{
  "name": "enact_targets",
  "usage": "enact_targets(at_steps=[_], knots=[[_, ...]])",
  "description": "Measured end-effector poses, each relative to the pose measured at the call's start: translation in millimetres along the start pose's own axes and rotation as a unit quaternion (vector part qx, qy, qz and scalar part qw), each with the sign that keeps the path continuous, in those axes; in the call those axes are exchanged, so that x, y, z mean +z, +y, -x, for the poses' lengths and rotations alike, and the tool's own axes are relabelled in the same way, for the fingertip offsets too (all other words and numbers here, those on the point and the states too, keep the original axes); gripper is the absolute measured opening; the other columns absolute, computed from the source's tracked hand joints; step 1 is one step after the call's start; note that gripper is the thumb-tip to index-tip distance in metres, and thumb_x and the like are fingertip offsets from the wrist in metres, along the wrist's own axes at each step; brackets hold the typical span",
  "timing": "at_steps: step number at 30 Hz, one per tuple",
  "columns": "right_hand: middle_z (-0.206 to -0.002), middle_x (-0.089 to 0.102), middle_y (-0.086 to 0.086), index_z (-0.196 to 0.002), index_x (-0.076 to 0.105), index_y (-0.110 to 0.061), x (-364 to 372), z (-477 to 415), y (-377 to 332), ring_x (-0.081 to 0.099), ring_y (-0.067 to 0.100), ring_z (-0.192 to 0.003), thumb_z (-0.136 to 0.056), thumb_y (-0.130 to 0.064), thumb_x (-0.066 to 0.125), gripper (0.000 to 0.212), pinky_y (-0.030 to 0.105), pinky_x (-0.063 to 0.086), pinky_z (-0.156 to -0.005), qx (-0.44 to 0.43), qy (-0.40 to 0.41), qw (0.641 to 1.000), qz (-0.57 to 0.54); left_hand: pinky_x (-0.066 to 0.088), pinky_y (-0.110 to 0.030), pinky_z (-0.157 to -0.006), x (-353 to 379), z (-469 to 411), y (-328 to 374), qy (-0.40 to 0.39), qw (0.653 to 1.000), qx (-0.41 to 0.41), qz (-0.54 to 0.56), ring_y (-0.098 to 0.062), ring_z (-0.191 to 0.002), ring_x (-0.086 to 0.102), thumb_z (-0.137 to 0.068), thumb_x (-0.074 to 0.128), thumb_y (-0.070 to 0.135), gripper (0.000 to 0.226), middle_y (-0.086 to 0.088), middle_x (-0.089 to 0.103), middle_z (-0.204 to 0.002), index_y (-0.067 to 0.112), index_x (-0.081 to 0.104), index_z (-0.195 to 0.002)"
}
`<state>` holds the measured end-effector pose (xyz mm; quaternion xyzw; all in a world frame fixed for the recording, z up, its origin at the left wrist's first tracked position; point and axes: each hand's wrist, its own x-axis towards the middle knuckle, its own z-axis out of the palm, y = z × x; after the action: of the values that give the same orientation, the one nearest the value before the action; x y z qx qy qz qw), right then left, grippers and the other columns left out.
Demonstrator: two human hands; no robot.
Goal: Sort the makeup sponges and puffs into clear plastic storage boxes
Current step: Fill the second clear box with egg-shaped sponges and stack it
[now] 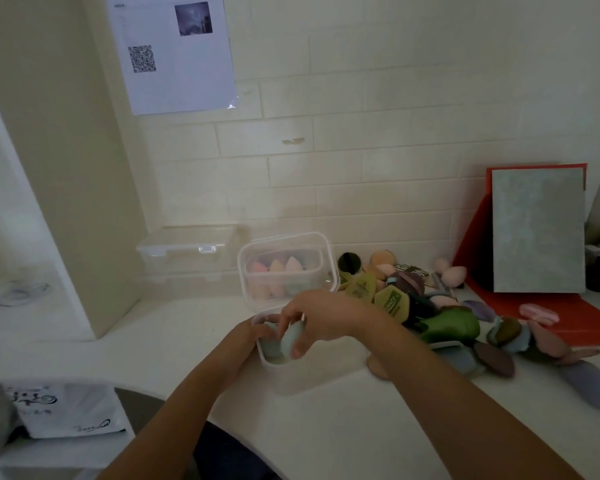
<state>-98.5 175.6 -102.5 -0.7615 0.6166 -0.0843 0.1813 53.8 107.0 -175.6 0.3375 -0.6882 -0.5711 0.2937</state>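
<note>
A small clear box sits on the white counter in front of me, with pale blue puffs inside. My right hand pinches a pale blue puff over this box. Against the box's left rim, my left hand holds the wall with fingers curled. Behind it stands a second clear box with pink, peach and blue sponges lined up in it. A heap of mixed puffs and sponges lies to the right.
A larger clear lidded box rests by the tiled wall at the left. A red stand with a grey board leans at the right. A white bag lies near the counter's front left.
</note>
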Motion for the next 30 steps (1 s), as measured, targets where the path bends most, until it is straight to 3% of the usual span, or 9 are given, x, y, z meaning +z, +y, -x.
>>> enact_targets(at_steps=[8,10,13,15,17,20,23,26,30], knots=[[-0.109,0.061,0.013,-0.104,0.062,-0.004,26.6,-12.9,-9.0,0.055,0.024,-0.090,-0.081,-0.006,0.063,0.023,0.024,0.036,-0.061,-0.003,0.040,0.999,0.032,0.046,-0.040,-0.090,1.7,-3.6,-3.4,0.053,0.998,-0.024,0.001,-0.028,-0.092,0.062,-0.060,0.048,0.025,0.035,-0.011,0.069,-0.093,0.020,0.068,-0.088],[-0.103,0.061,0.014,-0.101,0.061,0.000,31.9,-15.0,-11.2,0.055,0.025,-0.089,-0.081,-0.006,0.065,0.022,0.023,0.035,-0.061,0.000,0.067,0.998,0.008,0.047,-0.038,-0.087,3.1,-4.6,-2.8,0.054,0.998,-0.026,-0.004,-0.028,-0.091,0.061,-0.066,0.050,0.023,0.031,-0.013,0.068,-0.093,0.016,0.067,-0.090],[-0.093,0.051,0.004,-0.093,0.048,-0.012,35.1,-14.4,-12.1,0.048,0.017,-0.083,-0.074,-0.009,0.072,0.031,0.016,0.031,-0.055,0.020,0.108,0.993,-0.053,0.046,-0.014,-0.072,10.1,-6.1,-6.0,0.082,0.996,-0.018,-0.013,-0.027,-0.092,0.059,-0.091,0.047,0.010,0.018,-0.007,0.063,-0.083,0.015,0.061,-0.082],[-0.086,0.049,0.002,-0.090,0.045,-0.013,35.9,-15.9,-11.7,0.048,0.017,-0.081,-0.073,-0.008,0.073,0.033,0.016,0.032,-0.054,0.036,0.108,0.992,-0.061,0.044,-0.015,-0.070,14.6,-4.2,-9.4,0.119,0.993,-0.002,0.000,-0.024,-0.096,0.060,-0.088,0.054,0.022,0.008,-0.002,0.062,-0.085,0.018,0.060,-0.085],[-0.083,0.054,0.004,-0.088,0.051,-0.009,37.2,-18.6,-11.9,0.052,0.019,-0.078,-0.073,-0.005,0.072,0.026,0.019,0.038,-0.056,0.042,0.103,0.991,-0.071,0.044,-0.019,-0.069,15.6,3.8,-11.5,0.129,0.991,0.017,-0.004,-0.010,-0.090,0.061,-0.078,0.061,0.038,0.035,0.002,0.061,-0.097,0.018,0.055,-0.105],[-0.092,0.064,0.010,-0.100,0.063,-0.001,36.8,-21.2,-8.5,0.059,0.021,-0.081,-0.073,-0.001,0.071,0.029,0.025,0.047,-0.068,0.046,0.091,0.990,-0.098,0.042,-0.016,-0.065,14.3,12.7,-9.9,0.178,0.984,0.028,-0.005,-0.001,-0.088,0.055,-0.088,0.060,0.023,0.035,0.013,0.052,-0.100,0.018,0.041,-0.116],[-0.089,0.064,0.004,-0.100,0.067,-0.006,34.1,-21.6,-2.0,0.060,0.011,-0.072,-0.072,0.006,0.070,0.031,0.014,0.050,-0.062,0.024,0.068,0.977,-0.200,0.045,-0.013,-0.062,13.8,17.4,-7.9,0.190,0.979,0.068,-0.013,0.001,-0.076,0.059,-0.088,0.059,0.015,0.026,0.010,0.054,-0.090,0.010,0.043,-0.109],[-0.079,0.063,0.006,-0.085,0.065,-0.008,33.4,-20.8,2.4,0.064,0.015,-0.067,-0.075,0.008,0.070,0.019,0.020,0.058,-0.067,0.021,0.086,0.951,-0.297,0.048,-0.013,-0.062,11.5,18.3,-8.2,0.155,0.981,0.117,-0.001,-0.006,-0.071,0.065,-0.079,0.065,0.027,0.026,0.000,0.065,-0.079,0.008,0.054,-0.092],[-0.075,0.068,0.013,-0.072,0.061,-0.008,37.4,-21.2,0.9,0.065,0.017,-0.062,-0.077,-0.005,0.075,0.015,0.025,0.058,-0.065,0.044,0.123,0.958,-0.254,0.048,-0.025,-0.074,10.3,16.1,-10.0,0.127,0.985,0.108,-0.042,-0.020,-0.079,0.064,-0.067,0.052,0.027,0.027,-0.007,0.070,-0.080,0.009,0.066,-0.081]])
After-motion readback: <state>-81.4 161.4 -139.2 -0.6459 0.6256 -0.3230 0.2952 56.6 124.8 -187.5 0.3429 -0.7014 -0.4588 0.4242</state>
